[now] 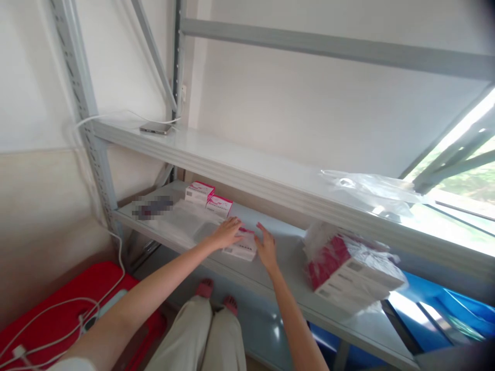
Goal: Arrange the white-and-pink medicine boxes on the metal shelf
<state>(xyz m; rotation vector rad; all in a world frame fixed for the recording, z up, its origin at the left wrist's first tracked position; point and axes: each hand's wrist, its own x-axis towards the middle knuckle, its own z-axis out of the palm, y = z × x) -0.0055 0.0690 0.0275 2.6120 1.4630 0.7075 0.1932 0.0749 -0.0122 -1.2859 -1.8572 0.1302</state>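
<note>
The small cardboard box point(243, 248) lay on the shelf point(185, 224) between both hands, the left hand point(226, 233) resting flat on its top and the right hand point(266, 247) open against its end; it looked light, stiff, best gripped by its ends.

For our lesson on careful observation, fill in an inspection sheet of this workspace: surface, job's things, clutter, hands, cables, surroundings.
Surface: grey metal shelf, middle tier of a rack.
Job's things: white-and-pink box under the hands; two like boxes farther left.
Clutter: plastic-wrapped bundle of boxes; loose plastic bag and phone on the upper shelf.
Hands: left hand flat on the box; right hand against its side.
Cables: white cables over a red mat.
Surroundings: white wall, window at right.
</note>
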